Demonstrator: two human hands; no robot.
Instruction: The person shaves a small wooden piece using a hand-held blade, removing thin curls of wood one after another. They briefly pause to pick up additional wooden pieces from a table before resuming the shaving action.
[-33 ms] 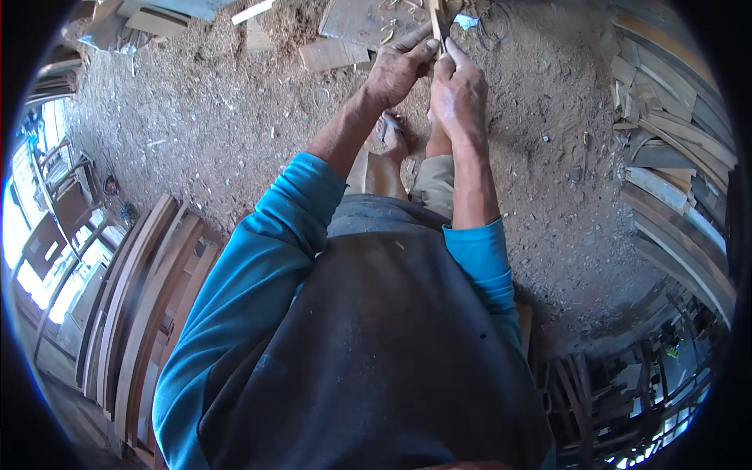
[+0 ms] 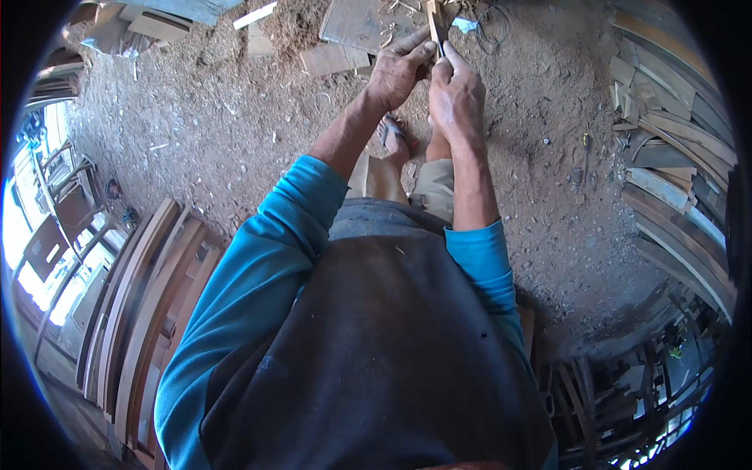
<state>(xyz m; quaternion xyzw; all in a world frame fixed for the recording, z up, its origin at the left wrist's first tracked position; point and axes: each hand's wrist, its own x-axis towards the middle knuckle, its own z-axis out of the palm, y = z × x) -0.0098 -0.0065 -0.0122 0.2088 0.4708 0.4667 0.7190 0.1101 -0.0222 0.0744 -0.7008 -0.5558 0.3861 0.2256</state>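
Clearly, both bare hands were at work on one thing: a slim piece of wood (image 2: 435, 19), held out in front of the body at the top of the view, above the littered ground (image 2: 235, 117). The left hand (image 2: 394, 77) came to it from the left, its thumb and fingers pinching the near part. The right hand (image 2: 457, 94) lay just beside, its fingers curled closed at the near end. A dark strip (image 2: 441, 48) ran along the wood by the right hand; whether it was a blade, a separate part or only a shaded side could not be told, nor whether the right fingers gripped it too.

Holding the piece well seemed to call for a firm left pinch, so that the wood could not twist, with the right hand giving small, even pressure along its length rather than across it. If the strip was sharp, both thumbs needed to stay off its edge, since they sat close together. Elbows kept near the body would have steadied the grip, and any stroke was best aimed away from the sandalled foot (image 2: 394, 137) below.

Beyond the hands lay a flat board (image 2: 348, 19) and a light blue scrap (image 2: 464, 24); long planks (image 2: 145, 313) were stacked at the left.
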